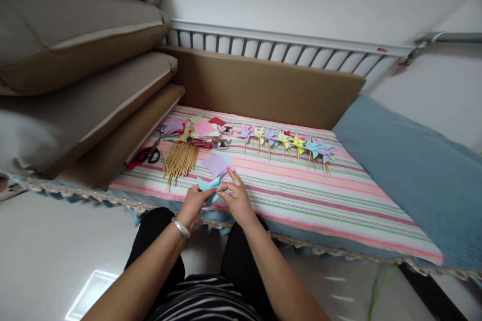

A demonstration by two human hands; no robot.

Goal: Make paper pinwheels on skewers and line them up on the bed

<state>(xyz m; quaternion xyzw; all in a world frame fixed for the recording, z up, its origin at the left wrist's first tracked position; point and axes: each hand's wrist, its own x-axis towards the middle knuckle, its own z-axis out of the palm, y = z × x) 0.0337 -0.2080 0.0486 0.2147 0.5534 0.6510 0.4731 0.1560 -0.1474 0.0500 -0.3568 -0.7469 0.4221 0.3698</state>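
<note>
My left hand (193,204) pinches a light blue paper pinwheel (211,184) by its left side, above the front edge of the bench. On the other side, the fingers of my right hand (238,199) close on the same pinwheel near its middle. Any small part between those fingertips is too small to make out. Just beyond the hands lies a lilac paper square (215,164), with a light blue sheet partly under it. To the left is a heap of thin wooden sticks (181,160).
Scissors (149,154) lie left of the sticks. Behind are stacks of coloured paper squares (204,129) and small open boxes (223,144). Several pinwheels on sticks (284,139) form a row to the right. Large cushions (83,55) are piled at left; a striped cloth (301,195) covers the bench.
</note>
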